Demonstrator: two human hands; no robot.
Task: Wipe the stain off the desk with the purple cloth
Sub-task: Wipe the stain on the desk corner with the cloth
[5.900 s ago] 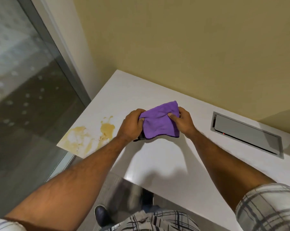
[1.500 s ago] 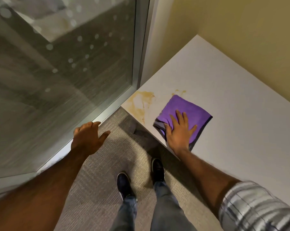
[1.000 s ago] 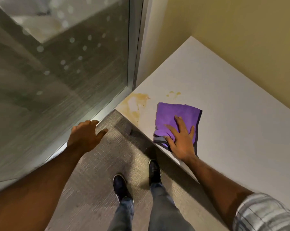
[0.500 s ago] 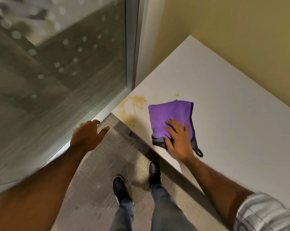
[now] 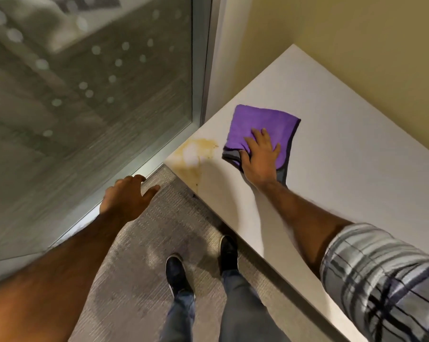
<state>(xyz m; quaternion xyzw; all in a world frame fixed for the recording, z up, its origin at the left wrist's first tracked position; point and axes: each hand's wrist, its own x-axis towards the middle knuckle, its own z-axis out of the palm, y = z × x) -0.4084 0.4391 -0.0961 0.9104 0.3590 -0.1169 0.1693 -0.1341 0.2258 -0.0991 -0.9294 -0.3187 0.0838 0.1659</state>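
Half a second back the purple cloth (image 5: 260,134) lay nearer the table's front edge, with a dark loop trailing out beside the wrist; now it sits further in on the white table (image 5: 344,169), and that loop is tucked out of sight under the right hand (image 5: 260,156). The small yellow fleck that showed just beyond the cloth earlier is covered now. The large yellowish stain (image 5: 196,154) at the table's near-left corner looks much the same — a pale ring with a lighter middle, plus a thin run dribbling toward the front edge.

The cloth is folded into a rough rectangle, its long axis running from about 5 o'clock to 11 o'clock, the far corner pointing toward 11. A grey underside shows along its near edge and right border. It lies at 3 o'clock from the stain, just beside it but not over it.

The right hand presses flat on the near half of the cloth, fingers (image 5: 265,135) spread and extended toward 12, thumb curled at the cloth's near-left edge — a palm press rather than a closed grasp.

The left hand (image 5: 127,196) hangs over the carpet (image 5: 134,243) near the glass wall (image 5: 85,95), fingers loosely spread, holding nothing, much as before.
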